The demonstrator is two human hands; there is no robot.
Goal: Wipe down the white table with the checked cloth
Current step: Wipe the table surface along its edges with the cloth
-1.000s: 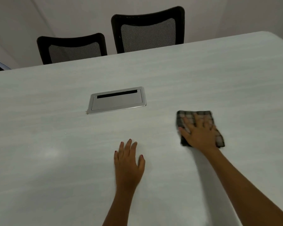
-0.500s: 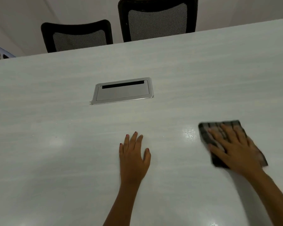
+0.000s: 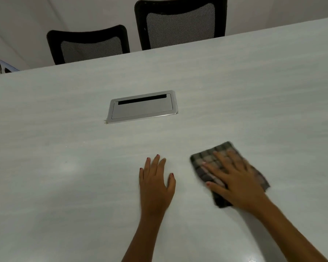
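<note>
Since half a second ago the checked cloth has swept back leftward across the white table. It has closed much of the gap to the left hand, after swinging out toward the right-hand edge in the half-second before. Its right side is smeared with motion blur, so the stroke appears to be in progress.

The right hand lies flat on top of the cloth, fingers spread and straight, pressing it to the surface rather than clutching it. The cloth shows beyond the fingertips and past both sides of the palm. The left hand rests palm down on the bare top just beside it, fingers straight and holding nothing, probably as a brace.

The cloth sits in the near right part of the table, well short of the far edge and nearer the person than the flush metal cable hatch set in the middle. Two mesh-backed chairs stand behind the far edge.

The side-to-side passes suggest that only this near strip is being covered. The ground around the hatch, the far edge and the left side likely still needs wiping.
</note>
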